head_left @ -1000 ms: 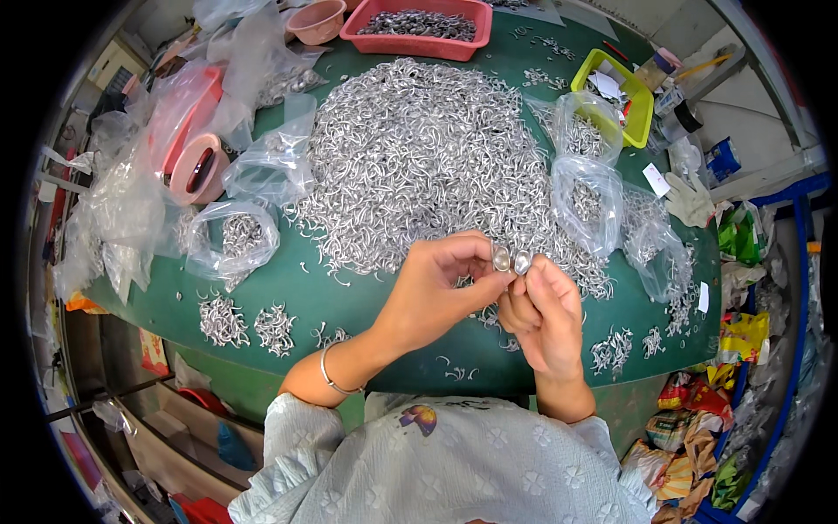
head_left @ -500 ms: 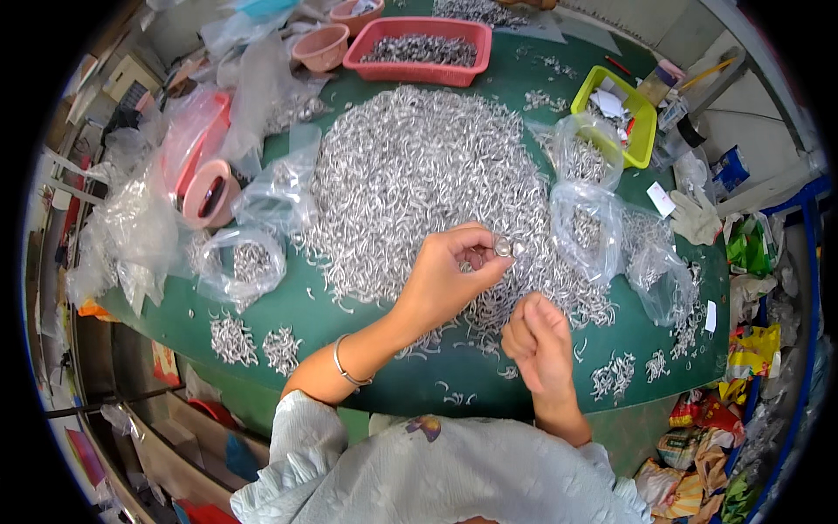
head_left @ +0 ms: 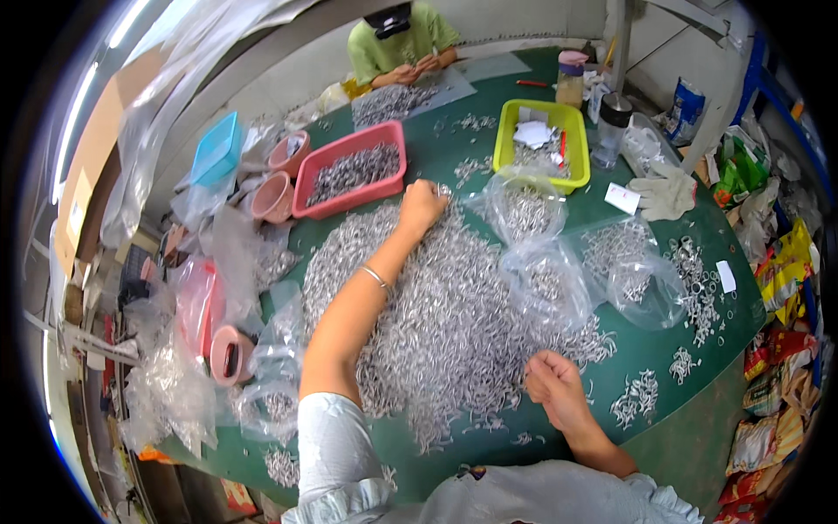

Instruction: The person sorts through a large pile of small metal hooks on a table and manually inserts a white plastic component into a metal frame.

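Note:
A broad heap of small silvery curved metal pieces covers the middle of the green table. My left arm stretches over the heap, and my left hand is closed at its far edge, by the pink basket. Small shiny metal pieces show at its fingertips; their exact shape is too small to tell. Near the heap's front right edge, my right hand is closed, with fingers curled and thumb pressed against them. Whatever it may hold is hidden.
A yellow-green basket stands at the far right beside a lidded jar. Clear plastic bags of metal pieces lie right of the heap. A glove lies farther right. Across the table, another person in a green shirt handles small pieces.
My left hand has moved forward from the heap's near part to its far edge. My right hand stays closed near the front. The view has tilted up, bringing the other person in.

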{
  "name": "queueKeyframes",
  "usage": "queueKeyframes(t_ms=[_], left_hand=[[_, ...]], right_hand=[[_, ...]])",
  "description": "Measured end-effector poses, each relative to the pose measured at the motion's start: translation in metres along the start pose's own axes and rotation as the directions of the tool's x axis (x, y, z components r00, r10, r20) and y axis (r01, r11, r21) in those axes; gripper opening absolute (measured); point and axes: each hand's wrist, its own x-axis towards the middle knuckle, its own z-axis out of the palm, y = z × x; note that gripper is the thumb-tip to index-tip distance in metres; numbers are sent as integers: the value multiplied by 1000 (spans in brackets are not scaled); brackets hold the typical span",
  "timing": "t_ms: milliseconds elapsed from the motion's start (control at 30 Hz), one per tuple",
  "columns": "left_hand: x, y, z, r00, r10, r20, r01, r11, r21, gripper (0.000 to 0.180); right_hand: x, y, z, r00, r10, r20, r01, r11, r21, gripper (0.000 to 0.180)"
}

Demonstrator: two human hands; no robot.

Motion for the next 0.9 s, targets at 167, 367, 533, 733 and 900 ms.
queueKeyframes(t_ms=[167, 367, 533, 733, 900], left_hand=[[56, 0, 30, 994, -105, 37, 99, 985, 140, 27], [92, -6, 53, 988, -148, -36, 152, 954, 257, 26], [115, -28, 65, 973, -172, -151, 209, 934, 288, 24], [122, -36, 72, 967, -184, -179, 229, 932, 281, 21], [126, -40, 72, 964, -245, -99, 264, 916, 302, 22]], right_hand=[[12, 2, -14, 989, -112, -95, 103, 991, -90, 14], [2, -2, -29, 992, -113, -59, 114, 993, 30, 15], [-2, 0, -46, 998, -5, 68, -21, 929, 370, 9], [-5, -8, -43, 999, 51, 17, -53, 946, 320, 16], [-7, -10, -42, 1000, 27, 12, -30, 949, 314, 16]])
